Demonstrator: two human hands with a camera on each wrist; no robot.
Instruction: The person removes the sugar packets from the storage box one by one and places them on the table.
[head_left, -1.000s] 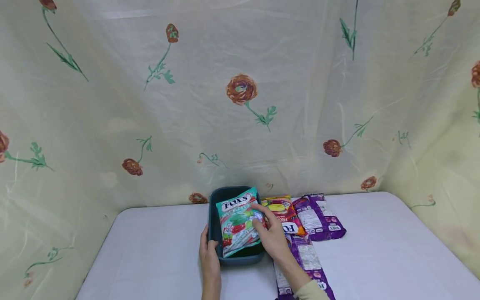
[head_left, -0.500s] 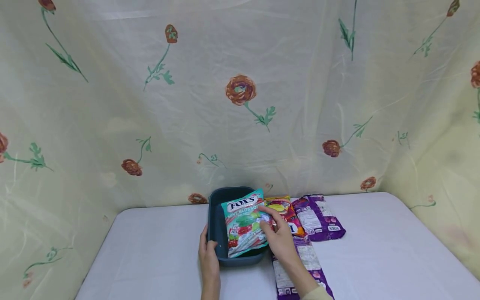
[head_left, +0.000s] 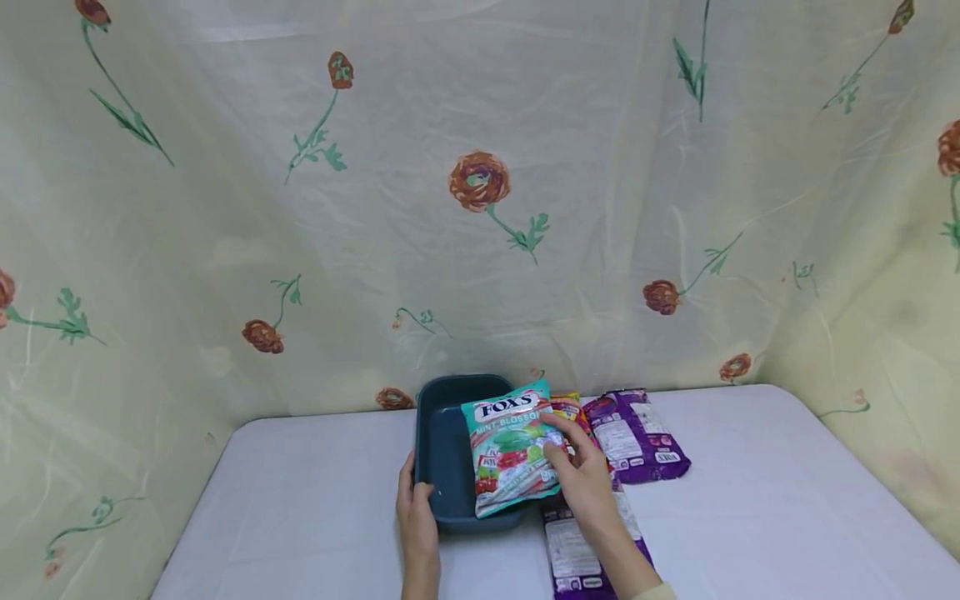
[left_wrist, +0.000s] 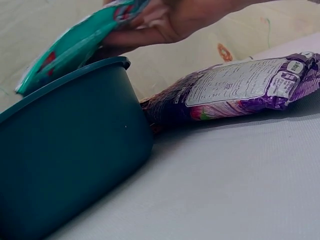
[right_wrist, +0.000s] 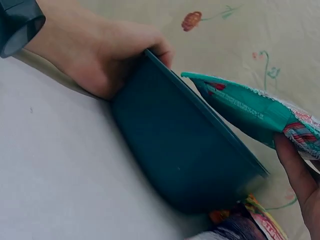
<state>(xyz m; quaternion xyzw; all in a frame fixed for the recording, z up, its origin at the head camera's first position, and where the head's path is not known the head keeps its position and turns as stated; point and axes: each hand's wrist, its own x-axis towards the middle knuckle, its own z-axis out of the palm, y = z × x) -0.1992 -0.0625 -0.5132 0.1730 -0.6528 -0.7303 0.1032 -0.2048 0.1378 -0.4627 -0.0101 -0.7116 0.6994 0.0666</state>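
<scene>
My right hand [head_left: 588,483] grips the right side of a teal Fox's Mint Blossom candy bag [head_left: 510,450]. The bag is tilted above the right part of a dark teal plastic basin [head_left: 446,442], as the right wrist view shows its lower face over the rim. My left hand [head_left: 417,517] holds the basin's left wall, the thumb over the rim [right_wrist: 150,52]. The basin's visible floor is bare. Behind the held bag, a red and yellow Fox's candy bag [head_left: 567,406] is mostly hidden.
One purple candy bag [head_left: 636,437] lies at the back right of the white table [head_left: 300,500]. Another purple bag [head_left: 573,550] lies nearer, partly under my right forearm. A flowered curtain [head_left: 600,167] stands behind the table.
My right hand has moved right with the teal candy bag, uncovering more of the basin's floor and covering more of the red and yellow bag. The left hand has stayed on the basin.
</scene>
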